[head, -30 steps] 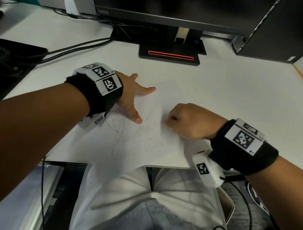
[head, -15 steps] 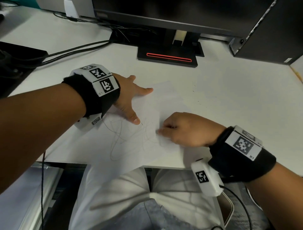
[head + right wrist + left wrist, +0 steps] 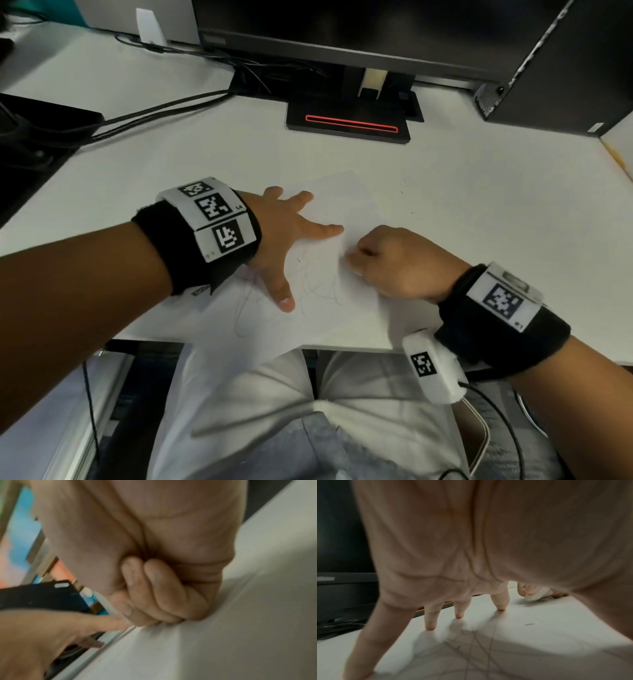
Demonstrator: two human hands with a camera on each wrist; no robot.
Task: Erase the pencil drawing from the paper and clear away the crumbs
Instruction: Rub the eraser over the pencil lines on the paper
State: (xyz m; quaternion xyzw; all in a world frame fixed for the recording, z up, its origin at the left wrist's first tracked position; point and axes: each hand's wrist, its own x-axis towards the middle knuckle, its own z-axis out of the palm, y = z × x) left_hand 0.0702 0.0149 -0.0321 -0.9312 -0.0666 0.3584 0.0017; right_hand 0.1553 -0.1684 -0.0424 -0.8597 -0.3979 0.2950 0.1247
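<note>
Left hand (image 3: 284,236): I splay it flat, pinning paper (image 3: 342,308) against sliding | right hand (image 3: 394,263): curled, pinching eraser (image 3: 536,596) | pencil drawing (image 3: 308,294): between my hands, partly unerased.

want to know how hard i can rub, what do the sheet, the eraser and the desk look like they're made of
Sheet: thin white paper, matte; its near corner hangs over the desk edge. Eraser: pale, rounded and dull, probably soft rubber or vinyl, pinched in the right hand. Desk: smooth white top with a slight sheen, likely laminate. The left hand lies spread on the sheet.
</note>
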